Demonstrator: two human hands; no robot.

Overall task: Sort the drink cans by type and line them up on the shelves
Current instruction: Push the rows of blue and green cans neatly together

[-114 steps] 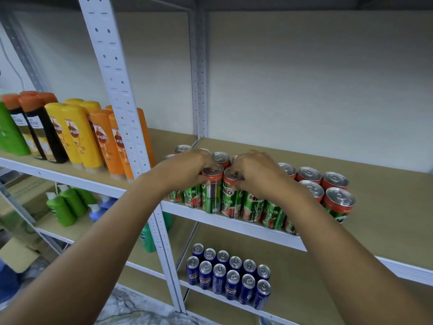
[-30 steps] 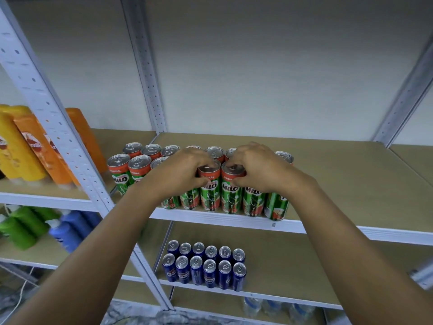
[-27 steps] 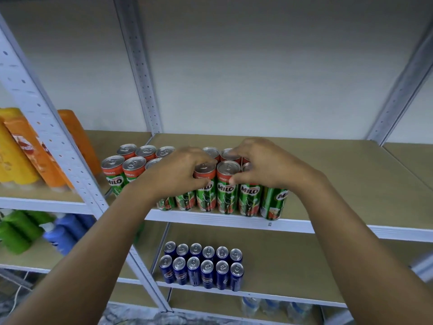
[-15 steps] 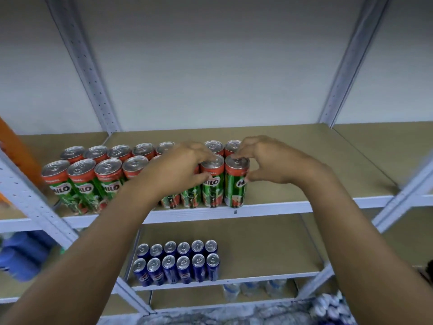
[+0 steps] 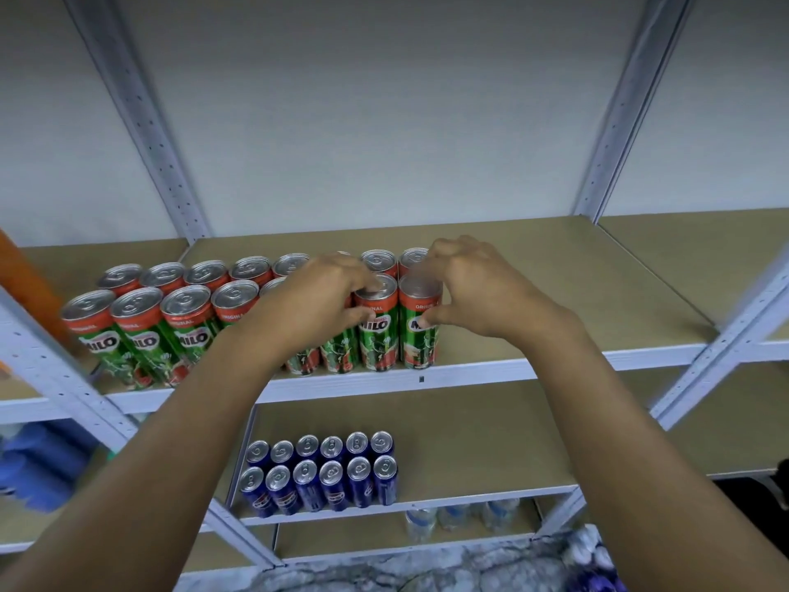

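Currently we are squaring up the right end of a double row of tall green-and-red metal drink cans (image 5: 252, 322) on the upper tan board shelf (image 5: 555, 292) of a white steel rack. Our left hand (image 5: 318, 303) curls its fingers over the front cans near the middle of the row, thumb low on a can's side, gripping them. Our right hand (image 5: 474, 288) pinches the end green-and-red can (image 5: 419, 331), fingers arched over its silver lid and thumb pressed on the label; the can stands upright at the shelf's front edge, touching its neighbour. We judge the step in hand to be closing gaps and truing the front line, with this type nearly done. Next move, as we reckon it: let go gently so nothing tips off the edge, then check that the back row sits flush behind the front. Labels read "MILO" in white on green, with "ORIGINAL" on the red band near the top. On the shelf below stand short dark-blue metal cans (image 5: 324, 472) in two neat rows; their round red-white-blue badge is too small to read for certain. Lower still, clear plastic bottles (image 5: 452, 517) show dimly. At far left, an orange plastic bottle (image 5: 25, 288) edges into view, writing hidden.
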